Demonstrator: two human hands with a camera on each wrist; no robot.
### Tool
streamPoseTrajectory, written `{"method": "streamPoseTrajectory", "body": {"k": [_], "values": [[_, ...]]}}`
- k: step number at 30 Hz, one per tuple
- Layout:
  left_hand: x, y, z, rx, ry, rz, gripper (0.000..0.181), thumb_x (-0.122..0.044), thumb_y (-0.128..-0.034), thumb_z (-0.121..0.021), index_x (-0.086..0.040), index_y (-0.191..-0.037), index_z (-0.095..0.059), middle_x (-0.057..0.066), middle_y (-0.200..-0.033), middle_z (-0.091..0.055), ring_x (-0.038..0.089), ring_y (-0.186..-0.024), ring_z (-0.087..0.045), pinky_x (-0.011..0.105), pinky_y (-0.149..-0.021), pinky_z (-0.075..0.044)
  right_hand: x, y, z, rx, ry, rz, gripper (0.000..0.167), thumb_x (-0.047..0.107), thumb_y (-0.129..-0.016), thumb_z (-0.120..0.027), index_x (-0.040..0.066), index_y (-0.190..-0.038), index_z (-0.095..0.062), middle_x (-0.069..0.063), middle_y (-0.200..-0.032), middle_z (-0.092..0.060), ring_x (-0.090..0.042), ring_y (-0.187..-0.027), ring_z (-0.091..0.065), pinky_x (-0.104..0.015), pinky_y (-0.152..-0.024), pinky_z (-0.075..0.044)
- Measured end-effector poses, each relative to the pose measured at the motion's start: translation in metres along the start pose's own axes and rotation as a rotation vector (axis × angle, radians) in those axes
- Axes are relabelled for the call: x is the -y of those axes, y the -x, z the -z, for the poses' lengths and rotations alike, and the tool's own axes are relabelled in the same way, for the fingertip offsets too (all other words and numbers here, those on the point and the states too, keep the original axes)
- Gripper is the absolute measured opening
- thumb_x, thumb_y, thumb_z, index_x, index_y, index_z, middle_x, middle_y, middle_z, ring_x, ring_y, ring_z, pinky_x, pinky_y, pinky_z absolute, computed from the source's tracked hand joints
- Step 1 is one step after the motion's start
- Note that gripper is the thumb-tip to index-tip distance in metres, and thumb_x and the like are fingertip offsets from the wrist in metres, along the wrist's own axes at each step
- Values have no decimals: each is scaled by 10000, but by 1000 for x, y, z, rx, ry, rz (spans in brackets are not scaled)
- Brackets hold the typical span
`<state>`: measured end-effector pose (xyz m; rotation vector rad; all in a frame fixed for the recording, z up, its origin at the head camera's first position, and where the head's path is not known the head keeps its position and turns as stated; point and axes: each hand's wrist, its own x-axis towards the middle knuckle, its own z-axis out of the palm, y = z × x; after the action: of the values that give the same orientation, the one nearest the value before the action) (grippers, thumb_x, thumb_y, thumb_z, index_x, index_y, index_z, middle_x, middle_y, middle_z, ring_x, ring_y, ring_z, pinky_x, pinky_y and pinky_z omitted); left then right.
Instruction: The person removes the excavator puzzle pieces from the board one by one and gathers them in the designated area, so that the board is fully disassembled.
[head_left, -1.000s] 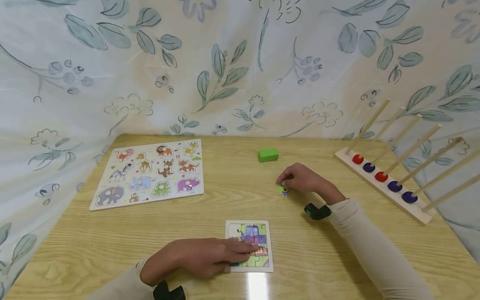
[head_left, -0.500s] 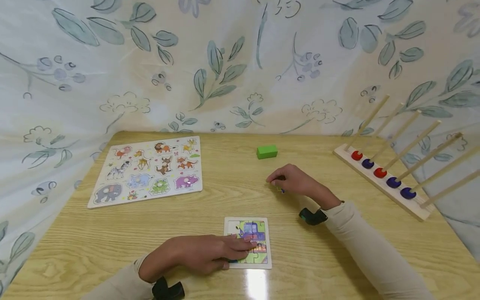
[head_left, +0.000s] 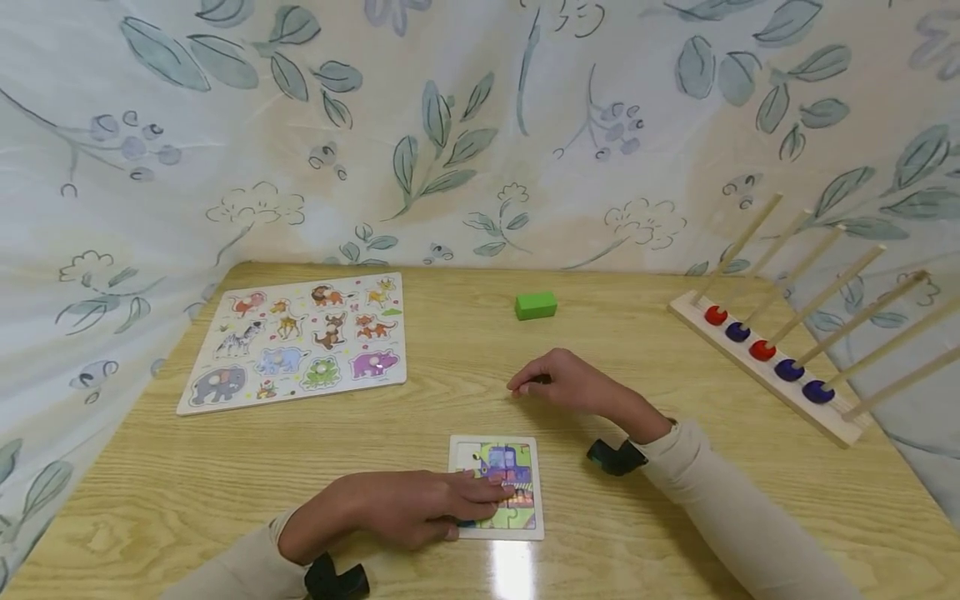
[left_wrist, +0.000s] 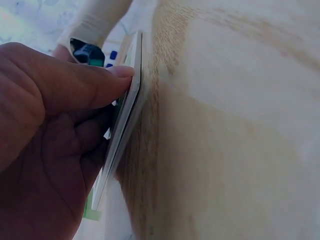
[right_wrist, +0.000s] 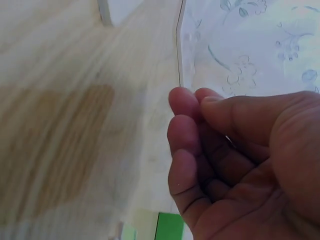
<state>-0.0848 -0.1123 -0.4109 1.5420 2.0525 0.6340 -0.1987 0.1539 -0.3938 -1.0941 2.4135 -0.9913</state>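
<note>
My left hand (head_left: 408, 508) lies over a small square jigsaw puzzle (head_left: 536, 500) in a white frame. Its fingers stretch straight across the purple vehicle picture, and its thumb (left_wrist: 107, 82) rests against the frame's rim. A pale gap shows at the puzzle's upper left; the fingers hide part of the rest. My right hand (head_left: 570, 387) is just above the table, up and right of the puzzle. In the right wrist view its thumb (right_wrist: 245, 112) meets the curled fingertips, and no piece shows between them. A small light green item (right_wrist: 128, 232) appears at that view's bottom edge.
An animal peg puzzle board (head_left: 352, 342) lies at the back left. A green block (head_left: 536, 306) sits near the back of the wooden table (head_left: 450, 358). On the right stands a wooden peg rack (head_left: 765, 367) with tall dowels and red and blue beads. Patterned fabric (head_left: 480, 125) hangs behind.
My right hand has moved left and toward the framed puzzle. The small green and blue puzzle piece seen by its fingers earlier is out of sight in the head view. The left hand stays put.
</note>
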Motion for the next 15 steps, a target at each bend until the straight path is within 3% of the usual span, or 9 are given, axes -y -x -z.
{"method": "streamPoseTrajectory", "body": {"k": [15], "values": [[0, -1, 0, 8, -10, 1, 529, -6, -985, -497, -61, -1496, -372, 35, -1573, -275, 180, -1432, -231, 306, -1133, -257, 11, 5, -14, 50, -73, 35, 168, 50, -955, -612, 19, -1063, -738, -28, -1013, -726, -87, -904, -637, -255, -763, -524]]}}
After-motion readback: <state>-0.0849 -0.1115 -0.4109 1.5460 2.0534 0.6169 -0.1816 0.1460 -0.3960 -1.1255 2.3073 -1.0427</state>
